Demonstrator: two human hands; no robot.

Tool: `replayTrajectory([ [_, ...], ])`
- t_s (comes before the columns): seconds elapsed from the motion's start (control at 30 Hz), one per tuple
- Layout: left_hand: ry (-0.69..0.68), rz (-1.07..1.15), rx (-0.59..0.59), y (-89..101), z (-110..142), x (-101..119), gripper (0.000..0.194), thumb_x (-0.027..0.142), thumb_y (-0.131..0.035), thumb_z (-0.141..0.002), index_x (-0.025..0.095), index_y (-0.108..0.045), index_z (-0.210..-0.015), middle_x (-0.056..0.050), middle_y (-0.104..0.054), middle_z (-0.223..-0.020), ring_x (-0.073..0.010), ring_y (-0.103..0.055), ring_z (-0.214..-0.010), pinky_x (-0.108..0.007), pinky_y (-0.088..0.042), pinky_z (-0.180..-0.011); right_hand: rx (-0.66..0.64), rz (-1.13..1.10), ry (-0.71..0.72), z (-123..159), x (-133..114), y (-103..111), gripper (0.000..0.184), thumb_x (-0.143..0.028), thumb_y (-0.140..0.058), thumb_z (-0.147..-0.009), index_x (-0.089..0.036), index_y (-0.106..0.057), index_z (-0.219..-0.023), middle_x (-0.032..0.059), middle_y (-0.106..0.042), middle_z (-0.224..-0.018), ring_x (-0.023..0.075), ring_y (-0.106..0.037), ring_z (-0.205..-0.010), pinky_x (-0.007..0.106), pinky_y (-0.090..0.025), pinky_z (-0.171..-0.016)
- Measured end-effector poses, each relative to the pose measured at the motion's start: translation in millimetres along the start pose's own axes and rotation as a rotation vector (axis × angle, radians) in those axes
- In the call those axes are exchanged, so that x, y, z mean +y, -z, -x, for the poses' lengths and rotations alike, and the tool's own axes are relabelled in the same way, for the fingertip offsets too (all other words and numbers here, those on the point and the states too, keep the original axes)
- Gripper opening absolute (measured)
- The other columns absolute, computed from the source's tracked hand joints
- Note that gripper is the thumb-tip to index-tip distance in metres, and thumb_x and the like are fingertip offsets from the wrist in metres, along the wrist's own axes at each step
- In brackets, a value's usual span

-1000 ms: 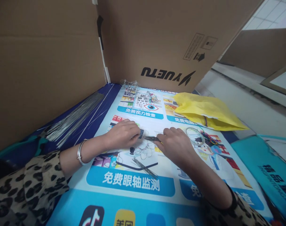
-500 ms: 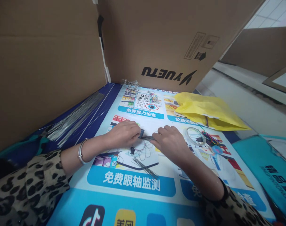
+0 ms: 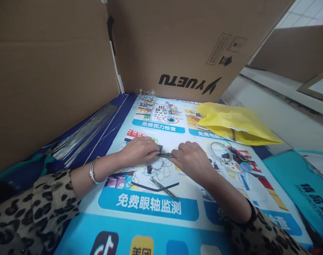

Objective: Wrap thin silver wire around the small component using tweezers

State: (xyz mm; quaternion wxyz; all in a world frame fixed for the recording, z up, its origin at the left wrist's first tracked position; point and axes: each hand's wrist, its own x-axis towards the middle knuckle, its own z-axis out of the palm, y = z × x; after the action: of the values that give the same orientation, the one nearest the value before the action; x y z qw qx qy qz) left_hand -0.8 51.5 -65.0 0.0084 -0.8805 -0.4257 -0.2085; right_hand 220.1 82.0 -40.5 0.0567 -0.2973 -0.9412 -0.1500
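The right hand grips the pliers, tip at the closed fingers of the left hand. The yellow bag lies beyond; its contents cannot be determined.

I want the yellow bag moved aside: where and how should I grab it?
Pinch the yellow bag at its right-hand corner, probably coming from the right: it narrows there to a tip, while coloured wires lie by its near edge further left.

Yellow bag lying on printed sheet, R side; cardboard w/ YUETU print standing behind; teal bag lying far R.
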Motion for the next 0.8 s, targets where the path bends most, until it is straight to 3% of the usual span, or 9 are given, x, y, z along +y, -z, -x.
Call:
replayTrajectory([
  [0.4, 0.008, -0.043, 0.073, -6.6, -0.6, -0.4, 0.021, 0.019, -0.045, -0.084, 0.016, -0.058, -0.069, -0.001, -0.059, -0.065, -0.0124, -0.051, -0.064, -0.024, -0.038, -0.059, -0.017, -0.024, -0.034, 2.4, 0.2, 2.8, 0.024, -0.041, -0.052, -0.084, -0.020, -0.065, -0.080, 0.0048, -0.059, -0.078, 0.0177, -0.046, -0.077, 0.030, -0.021, -0.066],
  [0.8, -0.021, 0.051, 0.003, -4.6, -0.4, -2.4, 0.022, 0.022, -0.044, -0.087, 0.016, -0.061, -0.074, -0.002, -0.059, -0.068, -0.0132, -0.053, -0.068, -0.025, -0.039, -0.062, -0.103, -0.016, -0.080, 5.3, 5.8, 4.8, 0.026, -0.042, -0.049, -0.085, -0.022, -0.066, -0.083, 0.0047, -0.061, -0.080, 0.0182, -0.049, -0.078, 0.030, -0.025, -0.067],
])
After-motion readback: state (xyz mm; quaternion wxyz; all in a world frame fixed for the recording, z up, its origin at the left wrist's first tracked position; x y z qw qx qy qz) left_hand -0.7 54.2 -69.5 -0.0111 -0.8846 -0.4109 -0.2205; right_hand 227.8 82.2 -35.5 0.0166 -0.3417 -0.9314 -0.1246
